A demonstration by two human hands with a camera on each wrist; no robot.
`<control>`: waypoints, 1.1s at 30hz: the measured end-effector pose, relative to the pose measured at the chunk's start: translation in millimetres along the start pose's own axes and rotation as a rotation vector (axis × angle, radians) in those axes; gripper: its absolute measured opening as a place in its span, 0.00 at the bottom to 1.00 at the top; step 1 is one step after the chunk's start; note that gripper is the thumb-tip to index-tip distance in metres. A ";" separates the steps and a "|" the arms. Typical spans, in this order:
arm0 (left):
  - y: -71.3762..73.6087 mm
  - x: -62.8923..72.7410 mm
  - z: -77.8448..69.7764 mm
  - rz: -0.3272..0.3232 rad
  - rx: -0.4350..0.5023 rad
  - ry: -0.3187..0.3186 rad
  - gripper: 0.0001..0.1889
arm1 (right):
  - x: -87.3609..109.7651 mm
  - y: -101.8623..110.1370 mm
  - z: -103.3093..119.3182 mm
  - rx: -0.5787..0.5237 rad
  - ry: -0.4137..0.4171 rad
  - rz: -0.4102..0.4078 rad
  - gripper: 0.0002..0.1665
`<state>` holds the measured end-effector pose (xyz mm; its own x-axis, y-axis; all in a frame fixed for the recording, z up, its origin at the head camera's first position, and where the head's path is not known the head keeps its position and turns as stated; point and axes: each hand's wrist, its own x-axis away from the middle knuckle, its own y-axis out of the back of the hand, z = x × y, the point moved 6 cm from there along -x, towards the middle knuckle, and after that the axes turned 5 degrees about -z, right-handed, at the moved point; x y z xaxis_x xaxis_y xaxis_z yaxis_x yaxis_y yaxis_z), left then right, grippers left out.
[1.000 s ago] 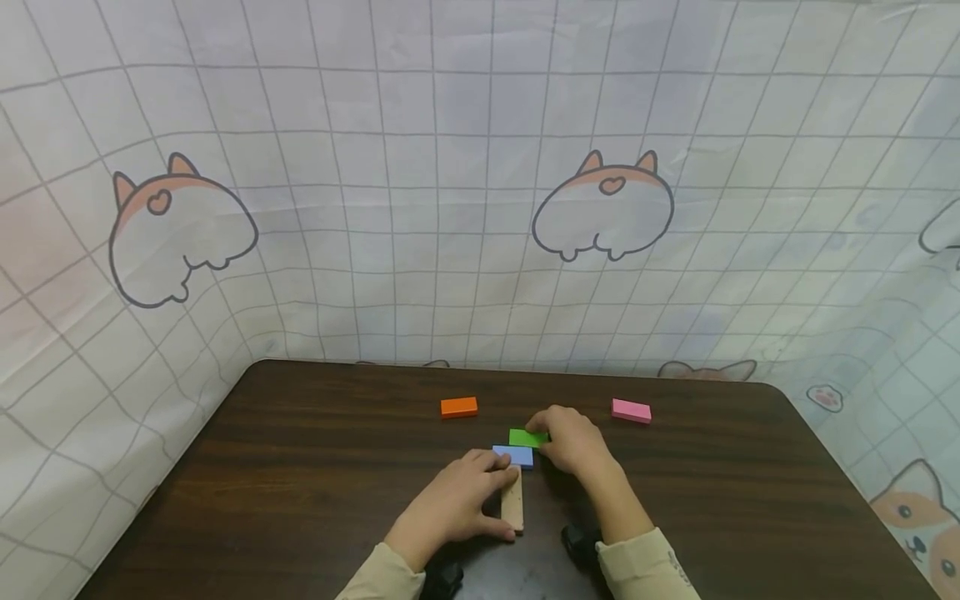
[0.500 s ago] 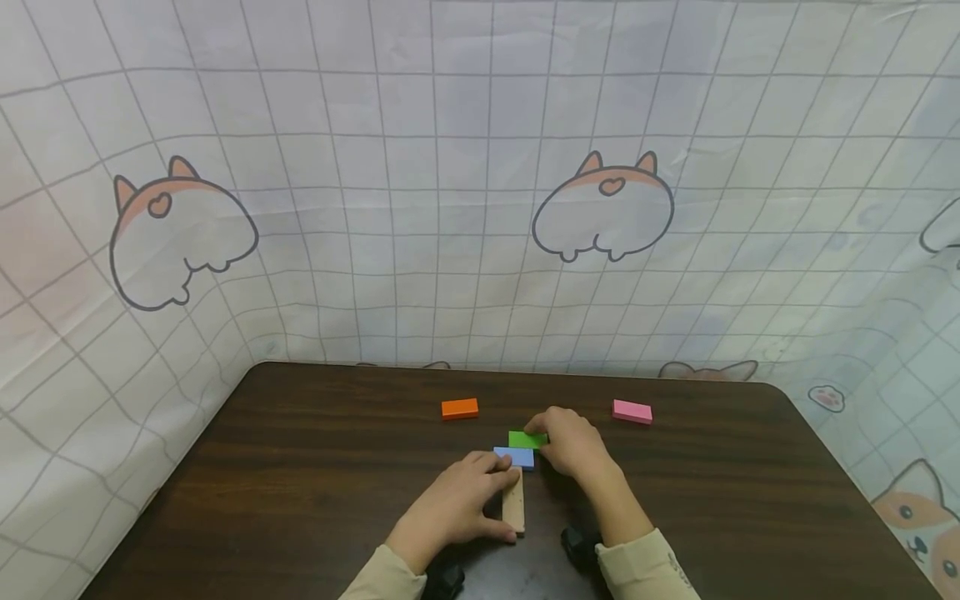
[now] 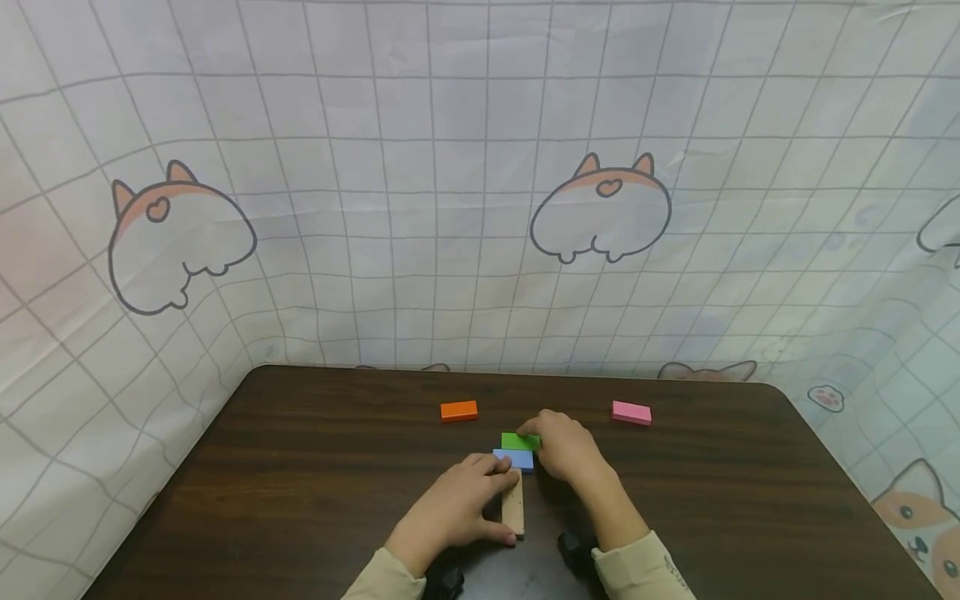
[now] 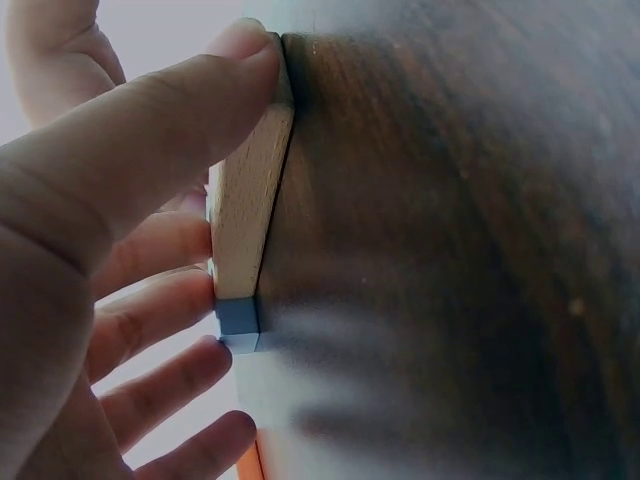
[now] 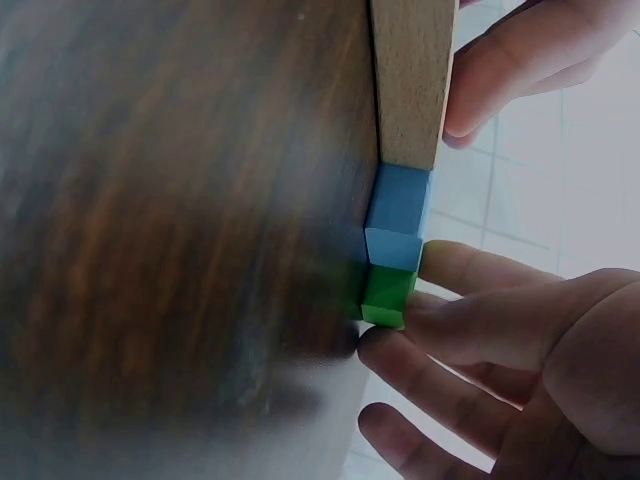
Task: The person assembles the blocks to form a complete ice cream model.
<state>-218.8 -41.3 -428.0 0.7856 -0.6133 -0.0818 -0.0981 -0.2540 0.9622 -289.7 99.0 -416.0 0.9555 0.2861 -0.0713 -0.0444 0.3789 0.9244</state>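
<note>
A plain wooden block (image 3: 513, 507) lies lengthwise on the table, pointing away from me. My left hand (image 3: 456, 502) grips it, thumb at the near end and fingers by the far end. Against that far end a blue block (image 3: 519, 461) lies crosswise; one left finger touches its near edge. Just beyond it is a green block (image 3: 516, 441), also crosswise, held by my right hand (image 3: 570, 447) with thumb and index finger at its right part. In the right wrist view the green block (image 5: 388, 292) touches the blue block (image 5: 398, 205), which meets the wooden one (image 5: 415, 85).
An orange block (image 3: 458, 411) lies farther back, left of the hands. Off to the back right is a pink block (image 3: 632, 412). The dark wooden table (image 3: 300, 475) ends at a hanging grid-patterned cloth (image 3: 412, 208) behind and at the sides.
The green block has slid slightly left along the blue block, with my right hand moving along with it. My left hand and the wooden block have stayed put.
</note>
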 end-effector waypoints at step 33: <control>-0.8 0.2 -1.3 -0.019 -0.003 -0.018 0.40 | 2.1 -1.8 7.8 -0.022 0.066 0.034 0.24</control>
<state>-217.8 -40.3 -428.5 0.7763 -0.6216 -0.1045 -0.0813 -0.2632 0.9613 -285.3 92.0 -414.9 0.9322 0.3559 -0.0654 -0.0834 0.3874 0.9181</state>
